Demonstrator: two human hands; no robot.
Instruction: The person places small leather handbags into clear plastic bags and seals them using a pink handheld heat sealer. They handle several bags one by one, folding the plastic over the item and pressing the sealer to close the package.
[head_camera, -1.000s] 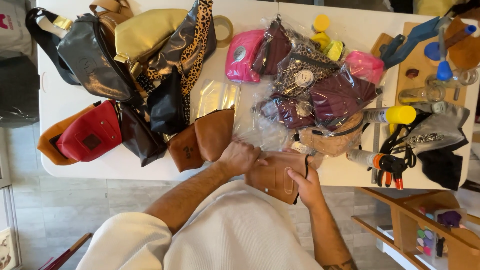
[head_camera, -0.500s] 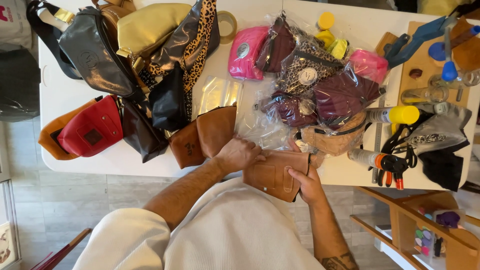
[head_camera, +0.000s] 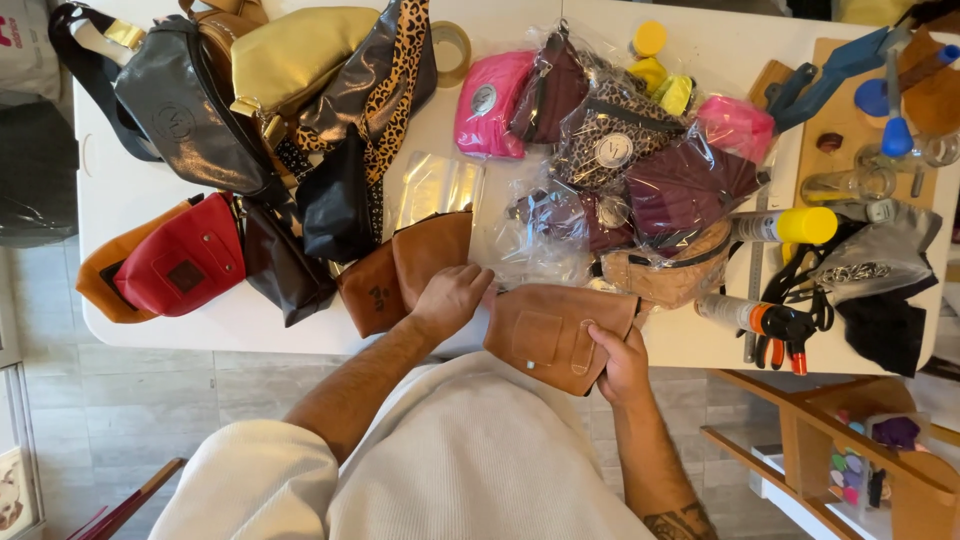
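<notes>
A brown leather pouch is held at the near edge of the white table. My right hand grips its lower right corner, thumb on the front. My left hand holds the pouch's upper left end, fingers curled over it. Just left of my left hand lie two more brown leather pouches. My white sleeve covers the table edge below.
Black, gold and leopard-print bags pile at the back left, a red bag near the left edge. Plastic-wrapped pouches fill the middle. Spray bottles, a yellow-capped bottle and pliers lie at the right. A wooden shelf stands lower right.
The brown pouch has been drawn a little nearer and turned flatter between my hands. My left hand shifted slightly along its top edge.
</notes>
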